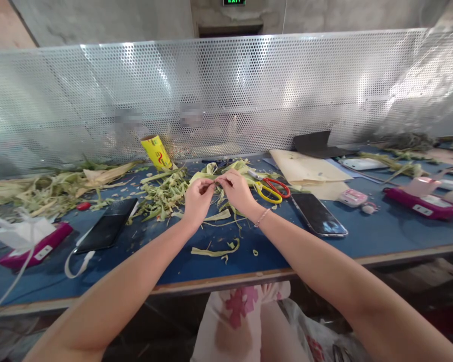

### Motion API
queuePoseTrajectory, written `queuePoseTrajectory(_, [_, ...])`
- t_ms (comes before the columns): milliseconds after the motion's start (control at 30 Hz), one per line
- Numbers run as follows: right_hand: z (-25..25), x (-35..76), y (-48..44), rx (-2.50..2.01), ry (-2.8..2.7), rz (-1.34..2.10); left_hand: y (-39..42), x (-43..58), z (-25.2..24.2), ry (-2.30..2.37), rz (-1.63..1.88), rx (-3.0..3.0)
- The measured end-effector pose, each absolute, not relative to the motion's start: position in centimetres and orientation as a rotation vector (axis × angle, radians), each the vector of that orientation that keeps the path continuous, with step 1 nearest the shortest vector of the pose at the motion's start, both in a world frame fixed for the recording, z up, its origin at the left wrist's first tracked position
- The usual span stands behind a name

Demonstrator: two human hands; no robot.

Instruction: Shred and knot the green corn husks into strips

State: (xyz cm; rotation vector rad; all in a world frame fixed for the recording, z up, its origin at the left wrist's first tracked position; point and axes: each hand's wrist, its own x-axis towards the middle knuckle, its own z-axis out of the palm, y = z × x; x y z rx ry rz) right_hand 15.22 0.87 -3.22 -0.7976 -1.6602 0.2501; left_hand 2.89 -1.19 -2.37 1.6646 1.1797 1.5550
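Note:
My left hand [197, 200] and my right hand [237, 191] meet above the blue table [377, 234], fingertips pinched on the same thin green-yellow leaf strip [214, 184]. More cut leaf strips [215, 251] lie on the table just below my hands. A heap of shredded green leaves [164, 193] sits to the left of my left hand. Scissors with red and yellow handles [272, 189] lie just right of my right hand.
A yellow roll [156, 152] stands behind the heap, before a perforated metal screen [226, 95]. Two dark phones [107, 229] [318, 213], pink tissue packs [35, 249] [423, 203], brown paper sheets [305, 168] and long dry leaves [49, 188] lie around.

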Motion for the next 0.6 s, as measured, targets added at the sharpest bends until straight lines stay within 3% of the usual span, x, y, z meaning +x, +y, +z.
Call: queuePoseTrajectory(600, [-3.19, 14.69, 0.0, -0.788, -1.704, 0.066, -1.55, 2.82, -1.82, 1.254, 1.663, 1.72])
